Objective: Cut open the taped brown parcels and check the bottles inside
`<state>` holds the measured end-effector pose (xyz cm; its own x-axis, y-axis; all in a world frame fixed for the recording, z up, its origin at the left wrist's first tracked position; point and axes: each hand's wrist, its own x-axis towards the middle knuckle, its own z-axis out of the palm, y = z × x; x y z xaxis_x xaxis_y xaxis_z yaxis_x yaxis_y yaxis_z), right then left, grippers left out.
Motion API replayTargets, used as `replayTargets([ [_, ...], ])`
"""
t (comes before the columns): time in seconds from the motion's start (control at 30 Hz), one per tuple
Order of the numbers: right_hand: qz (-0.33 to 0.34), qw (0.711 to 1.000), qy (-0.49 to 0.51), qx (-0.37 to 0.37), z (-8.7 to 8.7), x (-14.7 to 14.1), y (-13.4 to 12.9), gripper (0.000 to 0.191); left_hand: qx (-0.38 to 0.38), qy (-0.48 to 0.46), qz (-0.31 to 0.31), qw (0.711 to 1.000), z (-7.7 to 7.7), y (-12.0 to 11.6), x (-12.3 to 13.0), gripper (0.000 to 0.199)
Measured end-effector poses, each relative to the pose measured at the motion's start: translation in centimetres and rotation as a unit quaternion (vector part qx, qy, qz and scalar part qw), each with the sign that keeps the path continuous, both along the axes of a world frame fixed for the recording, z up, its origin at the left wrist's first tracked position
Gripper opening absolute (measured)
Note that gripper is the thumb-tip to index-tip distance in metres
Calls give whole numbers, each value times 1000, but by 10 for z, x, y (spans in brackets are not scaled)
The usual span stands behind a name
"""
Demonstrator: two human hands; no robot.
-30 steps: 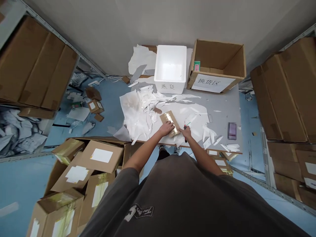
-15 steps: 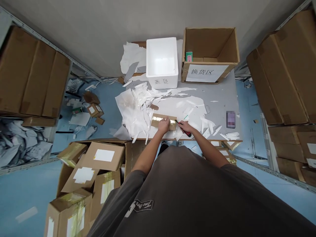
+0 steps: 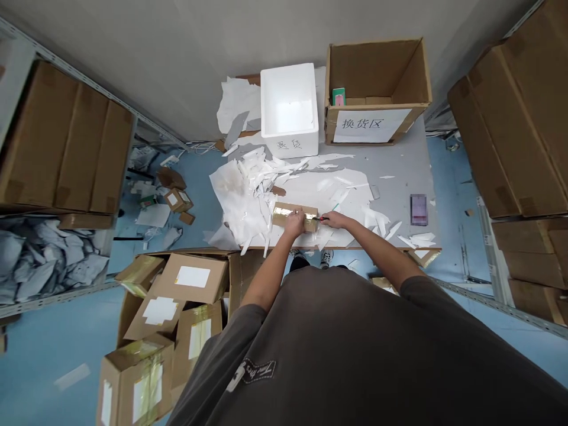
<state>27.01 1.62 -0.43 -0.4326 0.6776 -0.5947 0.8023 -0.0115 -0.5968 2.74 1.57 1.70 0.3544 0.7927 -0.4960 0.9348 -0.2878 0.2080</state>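
A small taped cardboard box (image 3: 281, 215) lies near the table's front edge. My left hand (image 3: 295, 223) is closed on the box's near side, right of its middle. In my right hand (image 3: 334, 219) is a red and black tool (image 3: 322, 219), probably a cutter, whose tip meets the box's right end. My right fingers are wrapped round its handle. Torn white paper (image 3: 244, 201) is heaped left of the box, and more scraps lie to the right.
A white foam box (image 3: 293, 145) and an open carton (image 3: 373, 126) stand at the table's back. A phone (image 3: 418, 210) lies at the right. Packed boxes (image 3: 193, 275) fill a large carton at lower left. Shelves with cartons (image 3: 48, 136) flank both sides.
My right hand has turned so that the tool now lies nearly level, pointing left at the box's end; before, it slanted with its handle toward me. The camera view has shifted slightly.
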Motion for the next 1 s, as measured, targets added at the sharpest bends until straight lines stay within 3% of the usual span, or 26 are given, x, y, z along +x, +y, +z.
replayTargets([
  [0.2,-129,973,130,-140,-7,-3,-13,24,3,4,-11,1000,3,-1,-1,114],
  [0.3,-178,956,163,-168,-9,-5,-18,29,2,-6,-18,1000,6,-2,-2,110],
  [0.53,-167,957,174,-164,-17,-9,-21,30,23,-18,-32,999,7,-11,-9,93],
  [0.63,-153,953,186,-186,-16,-10,-25,31,21,-4,-36,999,6,-10,-9,97],
  [1.0,-213,919,225,-244,-16,-13,-46,37,14,16,-29,999,6,-5,-6,115],
])
